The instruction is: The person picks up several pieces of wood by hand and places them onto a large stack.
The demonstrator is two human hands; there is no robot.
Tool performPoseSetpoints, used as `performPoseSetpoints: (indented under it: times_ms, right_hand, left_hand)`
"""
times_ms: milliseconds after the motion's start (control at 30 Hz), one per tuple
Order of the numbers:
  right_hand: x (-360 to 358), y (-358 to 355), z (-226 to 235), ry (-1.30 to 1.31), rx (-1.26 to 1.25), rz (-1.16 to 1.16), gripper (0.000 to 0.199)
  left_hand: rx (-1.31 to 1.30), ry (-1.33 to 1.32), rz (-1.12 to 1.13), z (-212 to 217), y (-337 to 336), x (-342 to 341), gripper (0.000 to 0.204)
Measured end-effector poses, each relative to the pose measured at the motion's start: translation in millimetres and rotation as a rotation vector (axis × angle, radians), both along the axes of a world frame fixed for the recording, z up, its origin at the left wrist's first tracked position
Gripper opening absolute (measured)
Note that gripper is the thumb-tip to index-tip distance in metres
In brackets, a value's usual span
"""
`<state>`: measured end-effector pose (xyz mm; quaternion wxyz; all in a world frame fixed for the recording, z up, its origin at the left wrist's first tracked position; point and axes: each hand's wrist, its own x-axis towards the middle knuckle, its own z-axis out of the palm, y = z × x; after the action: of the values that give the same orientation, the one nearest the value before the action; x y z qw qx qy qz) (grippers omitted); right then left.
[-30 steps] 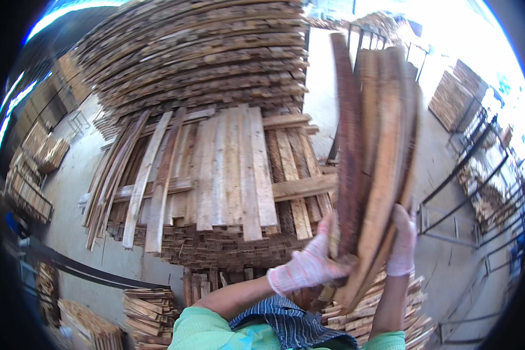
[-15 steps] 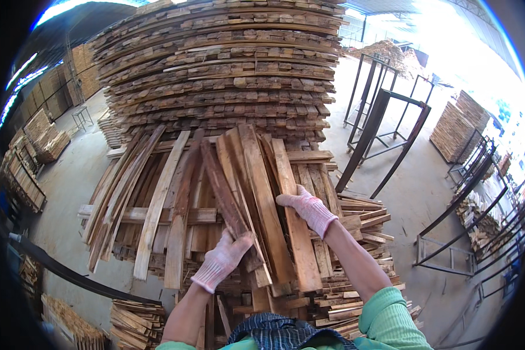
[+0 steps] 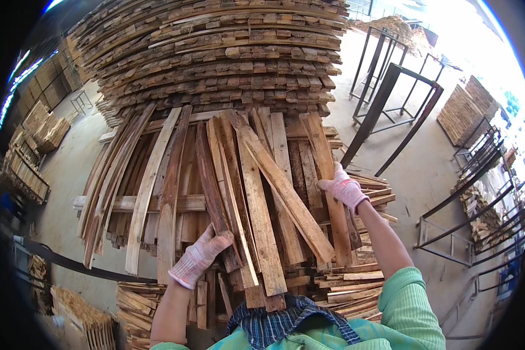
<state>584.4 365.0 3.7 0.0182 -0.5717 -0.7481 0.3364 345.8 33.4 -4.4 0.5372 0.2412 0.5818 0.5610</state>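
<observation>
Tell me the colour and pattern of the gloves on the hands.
Both the left hand and right hand wear pale pinkish-white knit gloves, clearest in the head view.

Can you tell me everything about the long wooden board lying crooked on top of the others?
The slanted board is a long, flat strip of rough, pale brown wood. It lies diagonally across the other planks, running from upper left down to lower right. Its surface looks dry and splintery. Neither gloved hand touches it: the left hand and right hand rest on neighbouring planks.

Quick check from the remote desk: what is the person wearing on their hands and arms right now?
Both the left hand and the right hand wear knitted work gloves, whitish with a pink tint and ribbed cuffs. The forearms are bare. Light green short sleeves cover the upper arms, with a dark blue checked cloth at the chest.
</observation>
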Motion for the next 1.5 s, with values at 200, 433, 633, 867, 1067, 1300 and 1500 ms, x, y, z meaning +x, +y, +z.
performPoseSetpoints:
  times_ms: [200, 433, 633, 867, 1067, 1300, 1500]
  right_hand:
    - [-28, -18, -29, 0.382, 0.010, 0.196, 0.074]
    - [-66, -21, -30, 0.143, 0.012, 0.171, 0.069]
    - [-89, -74, 44, 0.056, 0.301, 0.448, 0.073]
    - [-105, -49, 17, 0.105, 0.315, 0.464, 0.066]
    - [-97, -29, 43, 0.116, 0.147, 0.462, 0.066]
    - [-121, -101, 74, 0.132, 0.080, 0.453, 0.064]
    - [-150, -134, 52, 0.062, 0.366, 0.481, 0.044]
  left_hand:
    - [-0.059, 0.170, 0.103, 17, 1, 21, 0.084]
    - [-0.113, 0.217, -0.047, 39, 15, 30, 0.079]
    - [-0.045, 0.170, 0.149, 87, 21, 30, 0.081]
    - [-0.558, 0.779, -0.093, 92, 36, 52, 0.115]
    - [-0.518, 1.030, -0.118, 64, 25, 40, 0.113]
    - [-0.447, 0.829, -0.121, 45, -12, 40, 0.105]
    - [-0.494, 0.716, -0.185, 51, -7, 40, 0.119]
